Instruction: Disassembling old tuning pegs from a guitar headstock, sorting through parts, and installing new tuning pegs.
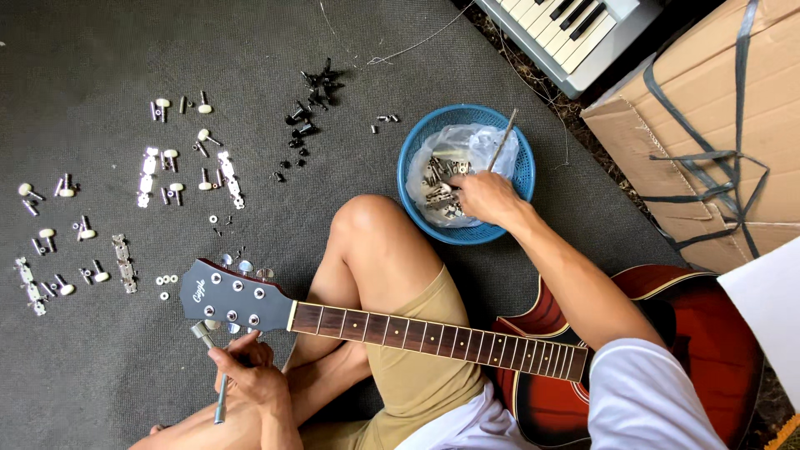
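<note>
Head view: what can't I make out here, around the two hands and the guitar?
- Right hand: fingertips buried among metal parts in the blue basket; its grip on any part is hidden.
- Left hand: holds a metal tool; whether its head touches the headstock is unclear.
- Guitar body: covered by arm and sleeve, cut off at the bottom edge.
- Small parts on the mat: too small to identify.

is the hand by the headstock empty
No, the left hand grips a metal socket tool beside the guitar headstock, while the right hand reaches into the blue basket.
</note>
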